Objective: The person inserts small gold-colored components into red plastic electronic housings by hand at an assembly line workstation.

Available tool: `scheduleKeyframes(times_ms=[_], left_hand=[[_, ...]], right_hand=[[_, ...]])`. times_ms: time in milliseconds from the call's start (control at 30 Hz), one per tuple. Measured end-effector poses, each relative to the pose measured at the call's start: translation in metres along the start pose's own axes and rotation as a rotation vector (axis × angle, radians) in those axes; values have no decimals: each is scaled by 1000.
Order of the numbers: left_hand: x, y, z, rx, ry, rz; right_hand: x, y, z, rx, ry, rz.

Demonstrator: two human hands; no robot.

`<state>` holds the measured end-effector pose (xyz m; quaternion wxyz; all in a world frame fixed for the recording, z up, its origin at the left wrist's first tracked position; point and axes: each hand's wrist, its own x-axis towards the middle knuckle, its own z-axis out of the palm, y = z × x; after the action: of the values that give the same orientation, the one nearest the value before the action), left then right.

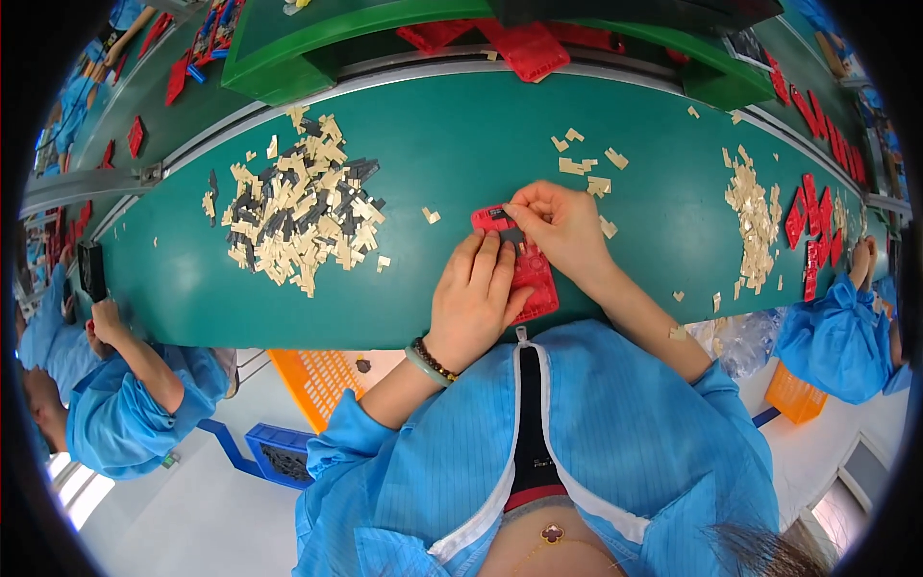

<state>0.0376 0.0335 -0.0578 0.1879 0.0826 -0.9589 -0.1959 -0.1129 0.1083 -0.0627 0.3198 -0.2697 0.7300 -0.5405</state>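
A red plastic casing [540, 293] lies at the table edge in front of me. My left hand [469, 296] holds it down, fingers across its left side and thumb by its right edge. A dark grey piece [511, 235] shows on the casing near the left fingertips. My right hand [562, 226] is closed in a pinch over the casing's far end; what sits between thumb and forefinger is too small to make out. Left of the hands is a heap of small cream and dark grey notched pieces [303, 207]. Several loose cream pieces [577, 165] lie beyond the right hand.
A green shelf [385, 43] with red casings [527, 53] runs along the far side. More cream pieces [753, 216] and red parts [812, 216] lie at the right. Co-workers in blue [135, 404] sit on both sides. Below stand an orange basket [312, 385] and a blue bin [279, 452].
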Motion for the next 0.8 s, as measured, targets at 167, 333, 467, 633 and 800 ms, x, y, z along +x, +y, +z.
scheduleKeyframes(times_ms=[167,333,467,633,800], left_hand=[[0,-2,1,-2,7,5],[0,-2,0,-14,12,5],[1,-2,0,-25,22,-4],[11,-4,-10,-71,-81,-26],[14,-5,-7,-92,-61,-23]], right_hand=[[-1,-4,2,-63,45,-19],[2,1,2,-82,54,-29],[3,-2,0,-118,18,-14],[2,-9,-3,-185,16,1],[-6,-17,-10,-465,33,-260]])
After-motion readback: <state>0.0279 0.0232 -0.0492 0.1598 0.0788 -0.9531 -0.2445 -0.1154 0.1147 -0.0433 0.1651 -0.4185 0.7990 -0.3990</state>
